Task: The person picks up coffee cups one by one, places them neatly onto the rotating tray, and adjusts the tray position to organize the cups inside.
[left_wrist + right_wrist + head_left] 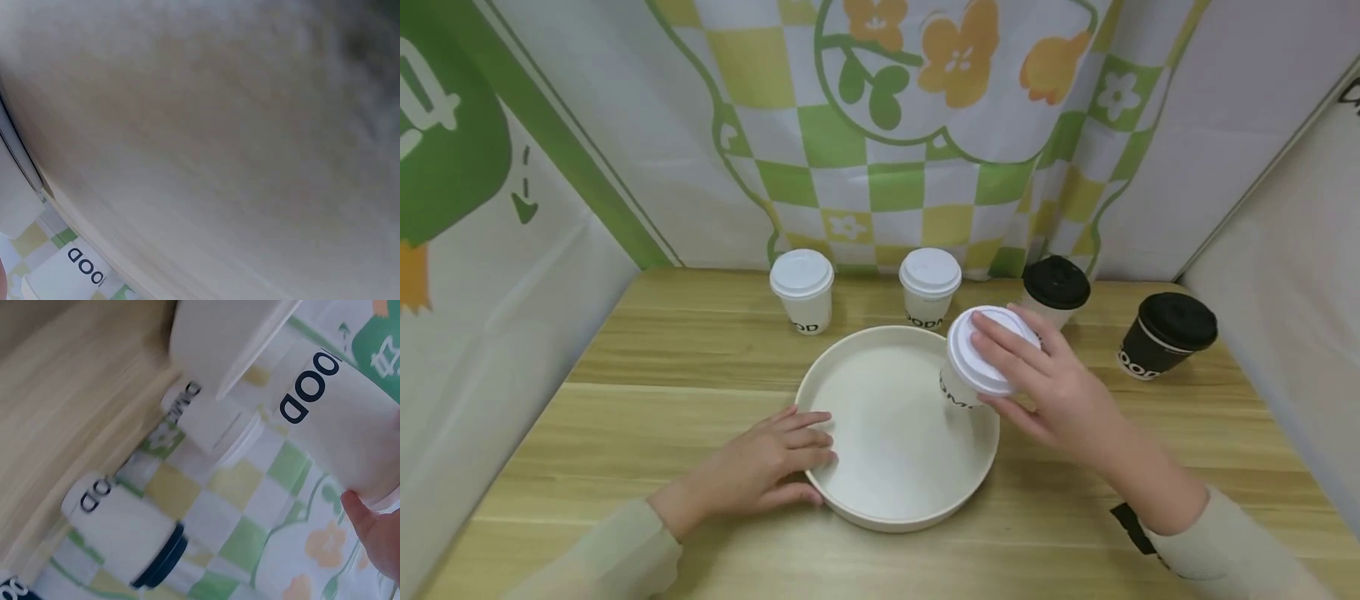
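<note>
My right hand (1052, 392) grips a white paper cup (958, 385) by its white lid (981, 354), with the fingers across the lid. The cup tilts over the right edge of a round cream tray (895, 417), and black letters show on its side. In the right wrist view, part of my hand (378, 540) is at the lettered cup (350, 425). My left hand (767, 458) rests at the tray's left rim, fairly straight fingers lying over it and the thumb outside. Blurred pale surface fills most of the left wrist view.
Along the back stand two white-lidded cups (805, 304) (928, 292) and a white cup with a black lid (1056, 287). A black cup with a black lid (1165, 337) stands at the right. A patterned curtain (925, 179) hangs behind the wooden table (700, 358).
</note>
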A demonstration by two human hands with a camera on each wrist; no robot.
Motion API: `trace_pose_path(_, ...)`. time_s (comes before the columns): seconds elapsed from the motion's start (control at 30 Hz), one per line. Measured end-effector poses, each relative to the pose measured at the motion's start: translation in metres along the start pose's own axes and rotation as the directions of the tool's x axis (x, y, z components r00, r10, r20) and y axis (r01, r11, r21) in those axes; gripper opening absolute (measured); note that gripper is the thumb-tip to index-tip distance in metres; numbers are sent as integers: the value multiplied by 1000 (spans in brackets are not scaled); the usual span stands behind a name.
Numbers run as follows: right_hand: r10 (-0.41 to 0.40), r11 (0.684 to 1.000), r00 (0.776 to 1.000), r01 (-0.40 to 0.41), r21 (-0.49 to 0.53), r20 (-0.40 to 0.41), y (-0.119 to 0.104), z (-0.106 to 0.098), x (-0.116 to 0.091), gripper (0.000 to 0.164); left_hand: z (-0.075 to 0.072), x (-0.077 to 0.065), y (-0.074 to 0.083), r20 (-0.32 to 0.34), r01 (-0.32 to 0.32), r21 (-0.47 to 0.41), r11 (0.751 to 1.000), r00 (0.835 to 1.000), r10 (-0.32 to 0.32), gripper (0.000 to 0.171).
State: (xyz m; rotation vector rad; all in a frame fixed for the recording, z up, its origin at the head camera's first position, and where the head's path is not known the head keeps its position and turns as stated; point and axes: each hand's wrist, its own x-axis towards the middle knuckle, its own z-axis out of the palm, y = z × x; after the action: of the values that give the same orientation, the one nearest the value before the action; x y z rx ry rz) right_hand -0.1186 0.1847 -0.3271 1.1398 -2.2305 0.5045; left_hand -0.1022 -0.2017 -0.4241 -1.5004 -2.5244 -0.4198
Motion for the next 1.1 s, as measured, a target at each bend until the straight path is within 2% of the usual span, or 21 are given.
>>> trace_pose_path(0.2, -74, 996, 993, 70, 53, 93, -26, 11, -4, 54, -1, 1, -3, 12, -7, 5, 1000, 1000, 7, 46)
trace_pose_path(0.33, -158, 985, 980, 148, 90, 117, -38, 24, -7, 51, -1, 1, -5, 7, -22, 2, 1000, 1000, 22, 46)
trace_pose_path(0.5, -241, 969, 961, 233, 77, 132, -49, 39, -11, 54, -1, 1, -6, 5, -29, -1, 1000, 1000, 29, 45)
trace_pose_path(0.73, -264, 963, 949, 252, 93, 170, -55, 47, -14, 54, -2, 1, -6, 19, -14, -3, 1000, 1000, 14, 46)
trace_pose_path(1.1, -267, 962, 947, 251, 108, 177, -60, 53, -15, 59, -3, 1, -5, 15, -14, 4, 1000, 1000, 14, 44)
